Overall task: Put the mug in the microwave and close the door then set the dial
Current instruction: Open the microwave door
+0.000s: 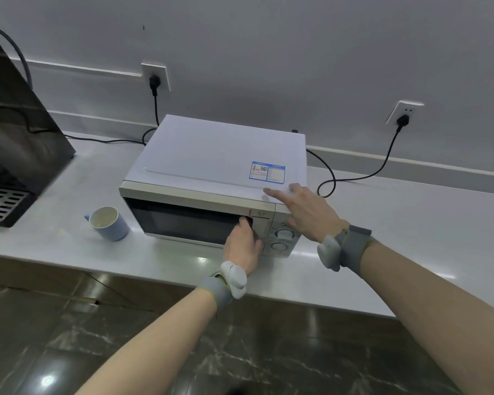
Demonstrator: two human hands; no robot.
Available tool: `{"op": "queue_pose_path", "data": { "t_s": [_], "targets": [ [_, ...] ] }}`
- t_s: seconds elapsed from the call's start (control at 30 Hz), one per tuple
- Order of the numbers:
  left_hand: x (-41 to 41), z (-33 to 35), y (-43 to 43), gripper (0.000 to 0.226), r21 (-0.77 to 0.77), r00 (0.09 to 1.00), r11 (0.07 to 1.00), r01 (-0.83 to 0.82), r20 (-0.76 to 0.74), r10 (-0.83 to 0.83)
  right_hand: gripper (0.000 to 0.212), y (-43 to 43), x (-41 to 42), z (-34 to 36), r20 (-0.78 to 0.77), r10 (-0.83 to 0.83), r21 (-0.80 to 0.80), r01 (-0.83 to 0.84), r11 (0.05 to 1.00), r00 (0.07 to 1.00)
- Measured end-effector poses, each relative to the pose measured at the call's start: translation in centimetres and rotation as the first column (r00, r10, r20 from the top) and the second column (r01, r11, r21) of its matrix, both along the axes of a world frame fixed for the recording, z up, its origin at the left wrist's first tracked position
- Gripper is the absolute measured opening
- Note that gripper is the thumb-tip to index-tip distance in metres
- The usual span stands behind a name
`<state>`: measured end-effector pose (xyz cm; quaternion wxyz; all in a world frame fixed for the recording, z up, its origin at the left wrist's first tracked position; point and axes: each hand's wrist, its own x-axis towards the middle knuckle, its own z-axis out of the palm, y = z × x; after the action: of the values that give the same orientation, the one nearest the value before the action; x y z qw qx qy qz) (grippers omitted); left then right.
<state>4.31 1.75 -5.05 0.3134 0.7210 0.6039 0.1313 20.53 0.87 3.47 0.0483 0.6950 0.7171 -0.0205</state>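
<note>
Curling around the right edge of the microwave door [183, 220], the left hand [241, 246] hides its own fingertips, so only the knuckles and thumb show against the dark glass; it is gripping the door's handle side, and the door lies flush with the microwave [220, 155], closed. What is behind the glass is too dark to make out. The right hand [305, 212] covers the upper part of the control panel, leaving two round dials [281, 239] partly in view beneath it. Small print beside them is too blurred to read. A blue-bordered sticker [267, 172] on the top near the front right corner carries a square code and lines of text, none legible. A red mark sits at the door's upper right.

The right hand lies flat and spread on the top front right corner of the microwave, fingers extended, holding nothing. Both wrists wear grey bands [352, 246] with white pods.

The mug [109, 223], blue outside and pale inside, stands upright on the counter [382, 238] just left of the microwave, handle turned away to the left. A dark machine [17, 132] at the counter's left end is cut off by the frame
</note>
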Motion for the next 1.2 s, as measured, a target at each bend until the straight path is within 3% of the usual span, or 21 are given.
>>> {"op": "queue_pose_path", "data": {
  "t_s": [0.2,0.6,0.9,1.2],
  "targets": [
    [0.1,-2.3,0.4,0.038,-0.049,0.999,0.998,0.033,-0.033,-0.035,0.072,0.6,-0.6,-0.5,0.047,0.016,0.028,-0.018,0.999,0.999],
    [-0.5,-4.1,2.4,0.037,-0.102,0.993,0.989,0.110,-0.029,-0.114,0.074,1.1,-0.7,-1.2,0.042,-0.006,0.010,0.005,1.000,0.999],
    [-0.5,-4.3,2.7,0.046,-0.086,0.994,0.991,0.107,-0.015,-0.109,0.075,1.3,-0.8,-1.2,0.084,0.004,-0.027,-0.002,1.000,0.996],
    [-0.9,-4.3,3.1,0.037,-0.064,0.985,0.984,0.168,-0.025,-0.170,0.077,1.1,-1.3,-0.9,0.098,-0.004,-0.026,0.007,1.000,0.995]
  ]
}}
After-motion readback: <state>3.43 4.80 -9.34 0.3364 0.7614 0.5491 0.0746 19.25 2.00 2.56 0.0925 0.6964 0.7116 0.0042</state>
